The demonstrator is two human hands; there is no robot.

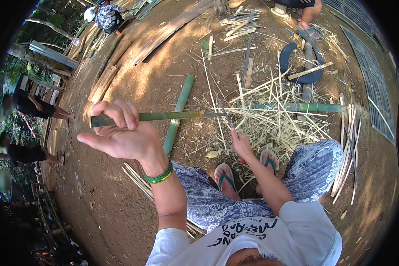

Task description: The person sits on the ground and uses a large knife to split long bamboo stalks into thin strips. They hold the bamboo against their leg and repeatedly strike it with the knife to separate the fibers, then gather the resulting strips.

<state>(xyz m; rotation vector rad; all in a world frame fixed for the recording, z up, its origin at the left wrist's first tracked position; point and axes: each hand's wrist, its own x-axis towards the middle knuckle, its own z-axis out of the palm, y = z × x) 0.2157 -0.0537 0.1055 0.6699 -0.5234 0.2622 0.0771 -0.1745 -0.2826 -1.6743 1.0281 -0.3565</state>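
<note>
My left hand [135, 137] is turned palm up, its fingers curled over a green bamboo strip [173, 116] and the thumb sticking out. The strip lies almost level, pointing right, its far end pale where the green skin is off. In my right hand [241, 145] is a knife [228, 119], its thin blade slanting up and left. The blade meets or crosses the strip's right tip; whether it cuts in, I cannot tell. Below the hands are my feet in green-strapped flip-flops [226, 178].
Pale shavings and thin strips [281, 128] heap up in front of me. Green bamboo poles [180, 104] lie nearby. Beyond are a dark U-shaped cushion [315, 76], split bamboo [241, 26] and planks [168, 33]. Other people [35, 106] stand at left; another's sandalled foot [309, 33] is far right.
</note>
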